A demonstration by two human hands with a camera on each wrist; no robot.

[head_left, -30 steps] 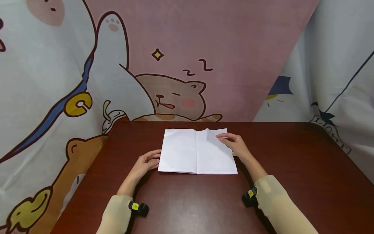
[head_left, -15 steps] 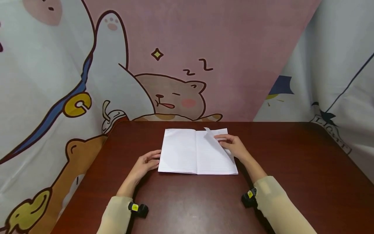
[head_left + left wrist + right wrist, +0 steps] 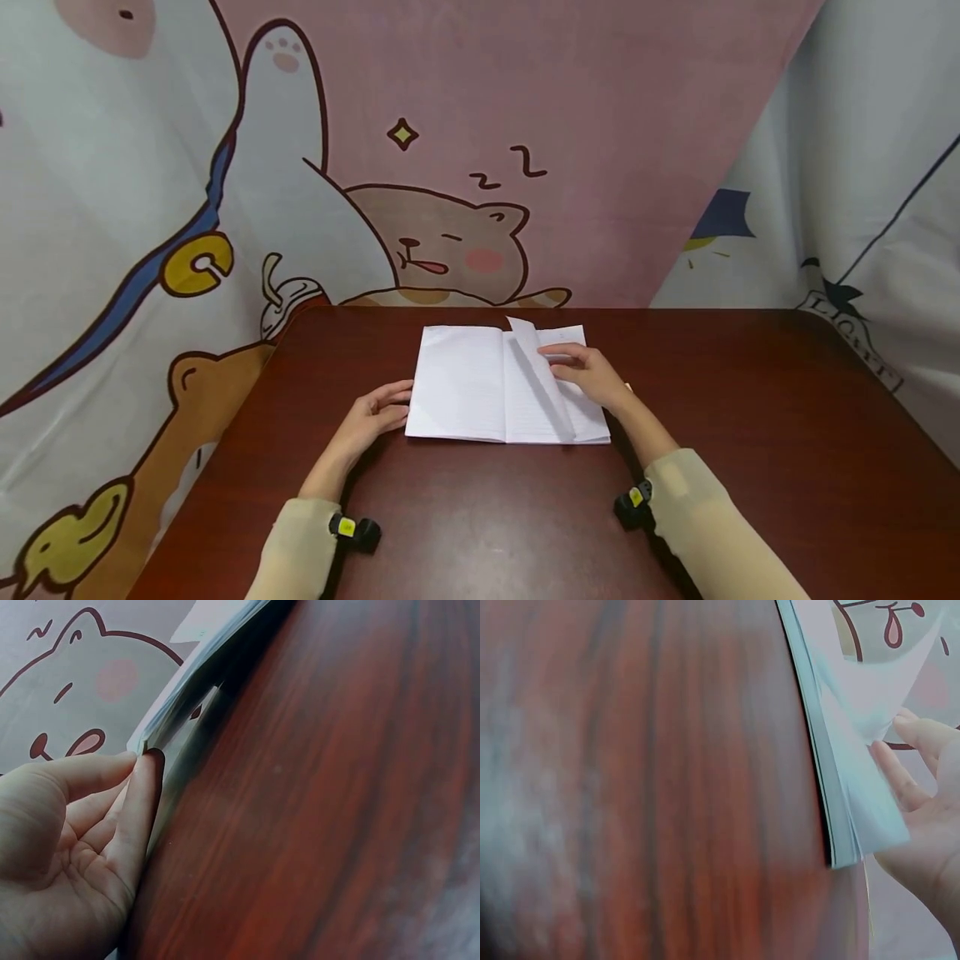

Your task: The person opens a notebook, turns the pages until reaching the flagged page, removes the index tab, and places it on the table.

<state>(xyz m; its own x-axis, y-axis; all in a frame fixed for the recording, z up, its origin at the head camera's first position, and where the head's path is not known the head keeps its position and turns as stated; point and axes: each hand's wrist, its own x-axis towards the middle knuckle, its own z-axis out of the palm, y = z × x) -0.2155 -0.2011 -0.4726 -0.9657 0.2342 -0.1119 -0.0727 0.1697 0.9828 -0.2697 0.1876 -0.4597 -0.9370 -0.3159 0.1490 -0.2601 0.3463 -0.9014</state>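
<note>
A notebook [image 3: 459, 383] with white pages lies open on the table in the head view, faint ruled lines showing on its paper. At its left edge, my left hand [image 3: 367, 419] pinches the stacked sheets between thumb and finger, as the left wrist view shows [image 3: 82, 832]. My right hand [image 3: 591, 375] holds the outer edge of one right-hand page [image 3: 545, 383] between thumb and fingers. That page stands raised and curls leftward, with more sheets beneath it. In the right wrist view, the lifted page [image 3: 877, 682] bends up by the fingertips [image 3: 904, 724].
The dark red-brown wooden table [image 3: 480, 517] extends around the notebook on every side. Behind it hangs a cloth [image 3: 615, 150] printed with cartoon animals. A small black camera is strapped to each wrist, one on the left [image 3: 366, 535] and one on the right [image 3: 628, 510].
My right hand has drawn leftward, and the page it holds has lifted and curled further toward the notebook's middle. The left hand stays at the left edge.
</note>
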